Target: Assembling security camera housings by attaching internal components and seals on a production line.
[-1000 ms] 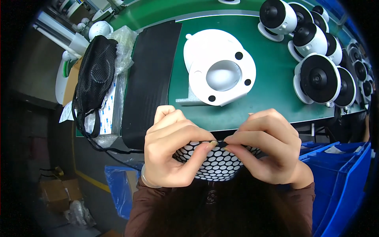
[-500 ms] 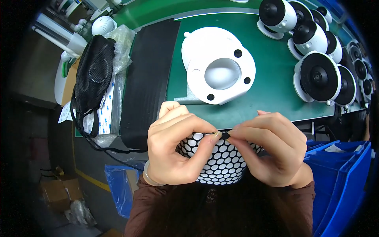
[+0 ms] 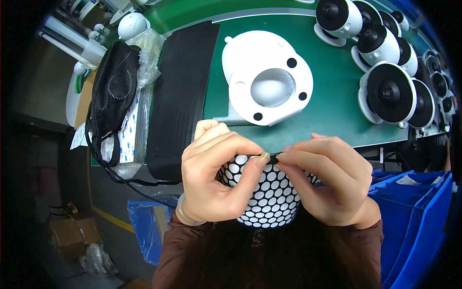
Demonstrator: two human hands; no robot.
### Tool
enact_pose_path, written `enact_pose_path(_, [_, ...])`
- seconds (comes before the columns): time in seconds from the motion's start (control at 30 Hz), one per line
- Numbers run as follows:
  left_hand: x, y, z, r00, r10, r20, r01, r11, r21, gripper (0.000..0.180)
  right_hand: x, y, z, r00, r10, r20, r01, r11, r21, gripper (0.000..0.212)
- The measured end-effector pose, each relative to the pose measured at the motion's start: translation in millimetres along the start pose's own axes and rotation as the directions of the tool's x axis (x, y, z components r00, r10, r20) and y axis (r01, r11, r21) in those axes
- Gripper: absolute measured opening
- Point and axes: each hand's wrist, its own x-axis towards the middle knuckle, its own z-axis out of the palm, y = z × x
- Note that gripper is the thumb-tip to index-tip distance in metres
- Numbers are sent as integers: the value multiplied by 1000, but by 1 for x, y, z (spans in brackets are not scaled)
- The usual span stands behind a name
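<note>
Two bare hands work at the upper edge of a curved black sheet covered in white dots (image 3: 272, 197), held upright just off the near side of a green worktable (image 3: 332, 125). At the sheet's ten o'clock, the left hand (image 3: 216, 176) pinches the edge between thumb and forefinger, its other fingers curled; at two o'clock, the right hand (image 3: 332, 178) pinches close beside, thumb and forefinger nearly together. A dark bit between the fingertips is too small to make out. Toward twelve o'clock lies a white device (image 3: 245, 55) bearing three black round pads (image 3: 291, 63). White cameras (image 3: 380, 53) cluster between one and two o'clock; a black mesh pouch (image 3: 115, 86) lies at ten.
</note>
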Motion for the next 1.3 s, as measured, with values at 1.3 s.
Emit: enact_pose_path(1.3, [1,-13,7,987,-157,-22,155,985,-77,8,26,11,-13,990,106,93,-132,933,334,9])
